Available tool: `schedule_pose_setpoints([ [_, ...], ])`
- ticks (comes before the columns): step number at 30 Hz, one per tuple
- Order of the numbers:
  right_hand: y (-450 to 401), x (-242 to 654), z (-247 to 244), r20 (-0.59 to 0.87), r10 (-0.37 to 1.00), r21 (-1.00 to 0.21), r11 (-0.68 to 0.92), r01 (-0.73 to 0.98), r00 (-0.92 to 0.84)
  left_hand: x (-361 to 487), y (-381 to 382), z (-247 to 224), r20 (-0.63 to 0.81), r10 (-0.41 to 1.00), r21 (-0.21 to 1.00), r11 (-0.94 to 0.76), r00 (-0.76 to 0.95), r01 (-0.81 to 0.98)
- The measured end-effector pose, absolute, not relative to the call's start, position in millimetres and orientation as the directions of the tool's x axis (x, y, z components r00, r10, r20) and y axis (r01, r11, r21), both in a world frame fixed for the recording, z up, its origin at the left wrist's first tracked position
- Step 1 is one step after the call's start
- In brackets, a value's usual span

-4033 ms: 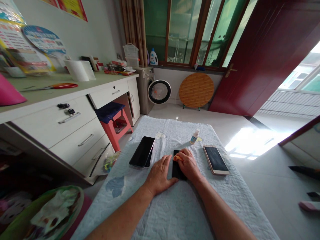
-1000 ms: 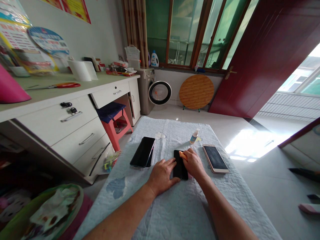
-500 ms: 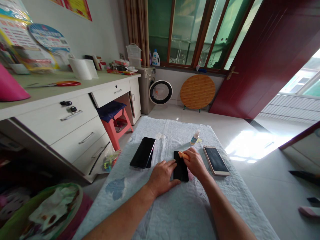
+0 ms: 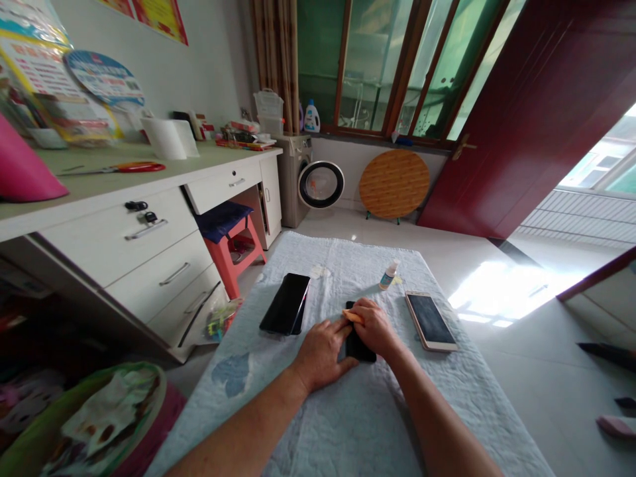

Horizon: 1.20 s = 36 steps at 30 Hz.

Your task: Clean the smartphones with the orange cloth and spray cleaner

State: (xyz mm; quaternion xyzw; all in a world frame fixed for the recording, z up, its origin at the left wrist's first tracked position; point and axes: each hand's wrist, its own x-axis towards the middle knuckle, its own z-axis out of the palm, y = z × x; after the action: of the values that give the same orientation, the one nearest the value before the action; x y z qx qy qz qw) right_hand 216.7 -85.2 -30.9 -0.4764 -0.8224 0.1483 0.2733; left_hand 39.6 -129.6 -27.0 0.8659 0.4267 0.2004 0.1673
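A black smartphone (image 4: 361, 349) lies flat on the cloth-covered table, partly hidden under both hands. My left hand (image 4: 320, 354) steadies it from the left side, fingers at its upper edge and thumb near its lower end. Bunched in the closed fingers of my right hand (image 4: 373, 326) is a small orange cloth (image 4: 352, 317), pressed on the upper part of the screen. To the left lie black phones (image 4: 287, 303), one seemingly on top of another. A gold-framed phone (image 4: 430, 321) is at the right, and a small spray bottle (image 4: 388, 275) stands beyond my right hand.
A pale blue quilted cloth (image 4: 318, 434) covers the table. At the left are a desk (image 4: 149, 232), a red stool (image 4: 233, 248) and a waste bin (image 4: 161, 411). Behind stand a washing machine (image 4: 293, 179) with its door ajar and a round wooden tabletop (image 4: 394, 183).
My right hand has slid left across the phone with the orange cloth, close to my left fingertips. My left hand stays on the phone. The view has shifted slightly.
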Motion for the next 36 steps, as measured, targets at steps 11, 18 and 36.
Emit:
schedule_pose_setpoints([
  [11,-69.1,226.6,-32.2,0.221,0.970,-0.391,0.187,0.901,-0.106,38.9,-128.7,-32.7,0.195,0.804,0.402,-0.588,0.562,0.702],
  [18,-37.1,202.7,-11.1,-0.001,0.976,-0.187,0.213,0.959,-0.217,38.6,-129.1,-32.2,0.182,0.810,0.391,-0.580,0.557,0.715],
  [36,-69.4,239.7,-16.8,0.061,0.994,-0.229,0.098,0.968,-0.086,38.7,-126.9,-38.3,0.223,0.800,0.420,-0.595,0.558,0.685],
])
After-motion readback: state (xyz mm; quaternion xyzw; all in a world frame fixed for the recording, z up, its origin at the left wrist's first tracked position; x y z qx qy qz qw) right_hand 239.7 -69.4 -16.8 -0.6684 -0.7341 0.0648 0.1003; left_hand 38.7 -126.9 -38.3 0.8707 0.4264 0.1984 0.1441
